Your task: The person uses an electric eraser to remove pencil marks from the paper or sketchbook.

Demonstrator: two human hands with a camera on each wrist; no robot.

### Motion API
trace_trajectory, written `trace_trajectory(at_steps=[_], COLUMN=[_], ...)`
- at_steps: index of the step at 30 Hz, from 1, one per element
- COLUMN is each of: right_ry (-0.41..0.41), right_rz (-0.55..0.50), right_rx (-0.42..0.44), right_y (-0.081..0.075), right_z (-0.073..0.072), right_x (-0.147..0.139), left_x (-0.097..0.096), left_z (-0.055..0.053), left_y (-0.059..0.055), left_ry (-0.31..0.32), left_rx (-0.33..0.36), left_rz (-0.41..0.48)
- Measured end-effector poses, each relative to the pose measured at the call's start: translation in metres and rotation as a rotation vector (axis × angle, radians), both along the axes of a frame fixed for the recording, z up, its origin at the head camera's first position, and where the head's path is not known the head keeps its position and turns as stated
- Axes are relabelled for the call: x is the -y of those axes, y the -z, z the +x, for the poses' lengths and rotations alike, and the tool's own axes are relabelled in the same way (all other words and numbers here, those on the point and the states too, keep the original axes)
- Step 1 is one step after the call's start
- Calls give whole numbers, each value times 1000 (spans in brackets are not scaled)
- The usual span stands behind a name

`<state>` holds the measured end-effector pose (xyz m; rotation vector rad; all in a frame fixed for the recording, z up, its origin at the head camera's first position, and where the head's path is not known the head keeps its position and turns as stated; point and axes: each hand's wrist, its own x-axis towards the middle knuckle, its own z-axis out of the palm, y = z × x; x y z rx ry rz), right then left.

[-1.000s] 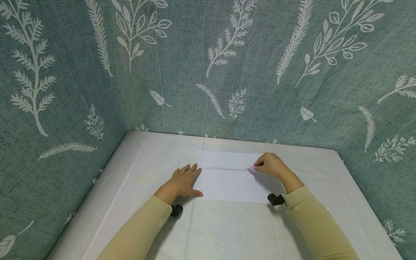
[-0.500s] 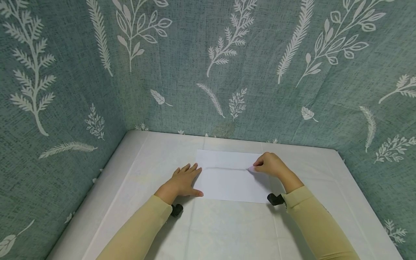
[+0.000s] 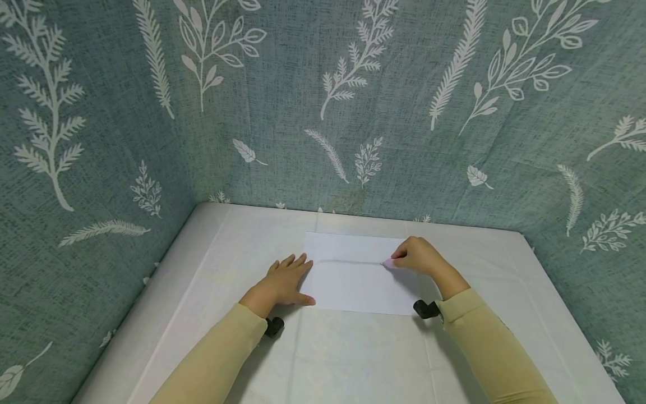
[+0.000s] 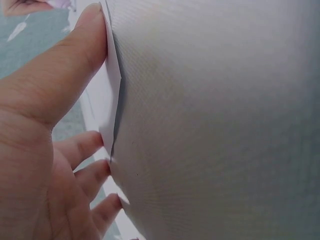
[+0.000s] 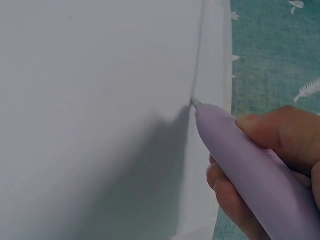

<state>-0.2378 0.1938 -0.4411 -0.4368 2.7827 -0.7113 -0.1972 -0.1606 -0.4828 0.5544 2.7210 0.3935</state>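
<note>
A white sheet of paper (image 3: 353, 292) lies on the covered table with a faint grey line (image 3: 348, 261) running across it. My left hand (image 3: 287, 283) rests spread over the sheet's left edge, thumb on the paper (image 4: 107, 95) in the left wrist view; that edge stands slightly raised there. Between thumb and fingers my right hand (image 3: 421, 257) pinches a thick lilac pen-shaped tool (image 5: 250, 170) with a thin metal tip. Its tip is at the line's right end, and the tool slants down toward the sheet. Most of the tool is hidden by the hand in the head view.
A white cloth (image 3: 353, 359) covers the table. Green fabric (image 3: 282, 140) with white leaf prints rises behind it and along both sides. Each wrist carries a small black camera mount (image 3: 426, 309), seen below the sleeves.
The right hand and the tool's tip have shifted very slightly left along the line. The left hand and the paper have stayed in place.
</note>
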Motion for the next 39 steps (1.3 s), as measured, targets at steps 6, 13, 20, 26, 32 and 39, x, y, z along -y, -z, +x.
trace_trajectory(at_steps=[6, 13, 20, 26, 32, 39], right_ry=[12, -1, 13, 1, 0, 13], right_rz=[5, 5, 14, -5, -1, 5], right_rx=[-3, 8, -8, 5, 8, 1], right_y=[0, 2, 0, 0, -1, 0], right_z=[0, -2, -1, 0, 1, 0], right_x=[1, 1, 0, 1, 2, 2], left_x=[1, 1, 1, 0, 0, 1], left_z=[-1, -3, -3, -1, 1, 1], left_y=[3, 4, 2, -1, -3, -2], left_ry=[-3, 6, 11, 9, 9, 4], left_rx=[-2, -8, -6, -3, -4, 2], left_rz=[-3, -2, -1, 1, 0, 10])
